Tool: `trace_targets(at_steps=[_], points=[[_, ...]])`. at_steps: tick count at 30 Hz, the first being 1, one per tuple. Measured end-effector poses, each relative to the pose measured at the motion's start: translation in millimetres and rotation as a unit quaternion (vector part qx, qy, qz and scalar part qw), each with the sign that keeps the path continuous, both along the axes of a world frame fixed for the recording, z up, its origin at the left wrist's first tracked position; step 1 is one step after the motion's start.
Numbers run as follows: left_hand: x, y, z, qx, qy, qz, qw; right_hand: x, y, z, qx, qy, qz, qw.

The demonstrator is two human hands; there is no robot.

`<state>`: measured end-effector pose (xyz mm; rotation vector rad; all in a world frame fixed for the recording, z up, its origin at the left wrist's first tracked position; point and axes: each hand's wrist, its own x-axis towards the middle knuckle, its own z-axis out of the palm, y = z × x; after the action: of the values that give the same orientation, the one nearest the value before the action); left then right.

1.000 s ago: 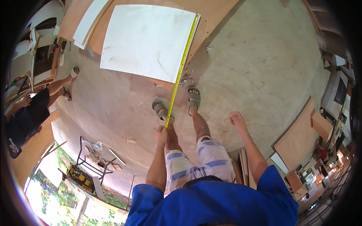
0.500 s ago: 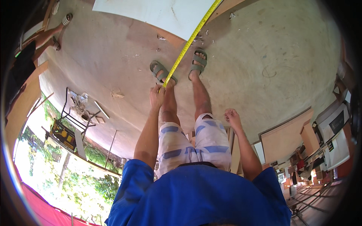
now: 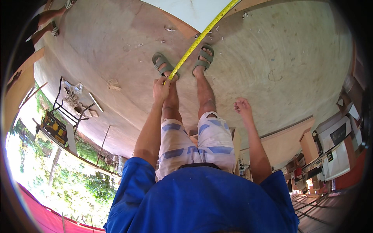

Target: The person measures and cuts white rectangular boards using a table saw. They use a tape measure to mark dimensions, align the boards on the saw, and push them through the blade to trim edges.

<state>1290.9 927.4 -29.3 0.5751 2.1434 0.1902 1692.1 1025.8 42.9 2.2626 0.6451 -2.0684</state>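
Observation:
My left hand (image 3: 160, 89) is closed around the near end of a yellow tape measure blade (image 3: 199, 40), in front of my left shin. From there the blade stretches away between my sandalled feet, past the corner of a white panel (image 3: 192, 13), and runs out at the top edge of the view. The tape's case is not visible. My right hand (image 3: 242, 106) hangs free to the right of my right knee, its fingers curled loosely, and I see nothing in it.
A person's legs and sandals (image 3: 48, 31) are at the far left, beside a brown board (image 3: 27, 73). A black metal stand (image 3: 72, 110) and a yellow-and-black machine (image 3: 55, 127) stand at left. Boards and boxes (image 3: 311, 145) crowd the lower right. Scraps dot the concrete floor (image 3: 268, 66).
The white panel has slid up and right in view. My left hand, still on the tape, sits slightly higher; my right hand has risen a little. The person's legs at far left shifted up.

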Motion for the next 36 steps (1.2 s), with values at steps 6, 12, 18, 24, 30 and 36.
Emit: trace_targets(at_steps=[6,12,18,24,30,36], points=[[0.7,-3.6,-2.9,-0.021,0.006,0.004,1.000,-5.4,-14.5,-1.4,-0.028,-0.006,0.012,1.000],[0.7,-5.1,-7.9,-0.010,0.001,0.005,1.000,-6.2,-12.8,5.8,-0.032,-0.028,0.032,0.999],[0.7,5.1,-6.6,-0.010,-0.003,0.022,1.000,-8.0,0.8,4.4,0.000,-0.007,0.037,0.999],[6.8,-17.5,2.3,0.015,0.034,0.016,0.999,-20.6,8.0,40.4,0.019,-0.015,0.090,0.996],[-29.5,-48.7,84.6,0.185,-0.019,0.089,0.979,-59.0,13.4,71.2,0.042,-0.055,0.134,0.989],[-122.9,-170.1,152.7,0.061,0.001,0.174,0.983,-169.8,14.2,115.3,0.126,-0.041,0.137,0.982]])
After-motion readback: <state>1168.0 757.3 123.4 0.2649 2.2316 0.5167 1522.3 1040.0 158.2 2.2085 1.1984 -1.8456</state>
